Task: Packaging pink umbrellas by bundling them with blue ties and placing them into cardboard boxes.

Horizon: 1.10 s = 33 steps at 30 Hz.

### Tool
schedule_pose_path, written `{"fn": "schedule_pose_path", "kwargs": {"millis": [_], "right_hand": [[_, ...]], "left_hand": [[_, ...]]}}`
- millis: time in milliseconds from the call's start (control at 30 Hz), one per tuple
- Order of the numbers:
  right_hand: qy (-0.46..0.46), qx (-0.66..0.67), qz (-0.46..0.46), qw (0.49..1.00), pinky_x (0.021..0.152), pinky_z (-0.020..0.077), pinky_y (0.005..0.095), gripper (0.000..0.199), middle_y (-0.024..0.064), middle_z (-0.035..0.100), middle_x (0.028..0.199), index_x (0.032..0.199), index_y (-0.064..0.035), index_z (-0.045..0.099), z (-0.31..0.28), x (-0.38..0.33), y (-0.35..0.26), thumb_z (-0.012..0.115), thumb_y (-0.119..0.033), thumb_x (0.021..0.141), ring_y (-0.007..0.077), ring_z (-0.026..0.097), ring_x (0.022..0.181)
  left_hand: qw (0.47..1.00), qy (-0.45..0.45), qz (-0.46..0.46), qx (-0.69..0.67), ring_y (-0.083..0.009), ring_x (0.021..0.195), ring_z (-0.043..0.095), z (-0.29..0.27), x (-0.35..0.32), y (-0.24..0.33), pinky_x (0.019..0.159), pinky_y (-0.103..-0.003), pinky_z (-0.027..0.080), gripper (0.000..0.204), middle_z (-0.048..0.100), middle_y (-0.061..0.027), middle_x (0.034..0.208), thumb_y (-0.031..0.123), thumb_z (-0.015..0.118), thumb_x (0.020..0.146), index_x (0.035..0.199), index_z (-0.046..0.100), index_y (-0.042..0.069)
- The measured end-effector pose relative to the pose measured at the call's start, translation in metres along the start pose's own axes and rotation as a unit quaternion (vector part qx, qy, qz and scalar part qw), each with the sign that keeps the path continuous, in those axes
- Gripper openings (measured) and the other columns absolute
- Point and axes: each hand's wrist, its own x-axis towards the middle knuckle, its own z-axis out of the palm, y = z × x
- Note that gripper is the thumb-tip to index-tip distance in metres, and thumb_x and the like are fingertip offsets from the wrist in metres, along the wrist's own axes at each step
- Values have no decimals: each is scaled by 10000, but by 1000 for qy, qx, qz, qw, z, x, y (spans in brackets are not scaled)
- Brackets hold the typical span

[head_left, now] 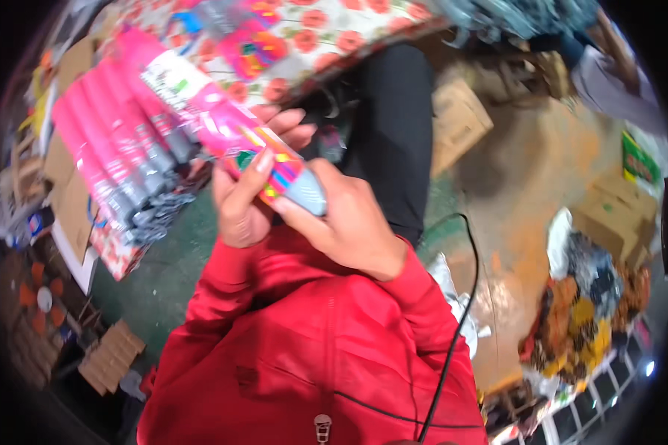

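Observation:
A long pink package (215,122) with a colourful printed sleeve, a white label and a grey lower end slants across in front of my red jacket. My left hand (241,204) closes round it near the lower part, thumb on top and fingertips showing on the far side. The grey end sits in my right hand (356,222), its thumb and fingers closed about it. Left of my hands lies a row of similar pink packages (100,133) with grey ends and loose grey strands.
A table with a red-flowered cloth (330,33) stands ahead, bearing more colourful printed sleeves (252,52). Grey stringy material (523,15) hangs at the far right. Cardboard boxes (620,211) and a heap of bags (571,319) lie on the right. A black cable (471,274) runs past my right arm.

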Motion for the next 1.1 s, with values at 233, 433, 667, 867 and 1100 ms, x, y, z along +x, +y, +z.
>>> {"fn": "schedule_pose_path", "kwargs": {"millis": [233, 433, 667, 867, 1100], "right_hand": [[-147, 94, 71, 982, 553, 424, 304, 371, 85, 588, 679, 1038, 16, 612, -29, -7, -13, 787, -222, 815, 193, 491, 550], [-61, 48, 39, 996, 550, 411, 302, 386, 68, 587, 672, 1047, 35, 616, -11, 2, -9, 796, -189, 789, 180, 477, 553], [-99, 152, 67, 981, 569, 448, 267, 324, 78, 627, 746, 1084, 46, 602, 4, 3, -12, 732, -142, 853, 156, 521, 590], [-138, 334, 179, 915, 595, 488, 231, 263, 95, 654, 841, 1131, 47, 583, 4, 9, -20, 641, -106, 924, 127, 566, 645], [-152, 281, 215, 923, 597, 491, 222, 226, 91, 657, 824, 1113, 55, 591, 11, 9, -19, 601, -112, 961, 114, 567, 629]], "left_hand": [[993, 68, -16, -90, -248, 854, 657, -2, 19, 13, 740, -328, 552, 369, 598, -162, 1129, 188, 538, 997, 1307, 468, 0], [988, 118, -39, -90, -210, 799, 623, 6, 6, 17, 703, -326, 540, 338, 573, -116, 1026, 141, 553, 971, 1266, 483, -6], [989, 108, -43, -94, -197, 770, 613, -9, 8, 22, 712, -322, 542, 312, 575, -112, 1006, 139, 552, 963, 1238, 490, 6], [993, 97, -52, -47, -193, 753, 618, -18, 10, 23, 709, -307, 542, 293, 595, -117, 1019, 157, 553, 966, 1209, 511, -1], [983, 168, 1, -77, -189, 713, 618, -7, 12, 29, 704, -294, 536, 278, 621, -121, 1013, 184, 556, 979, 1171, 533, -16]]}}
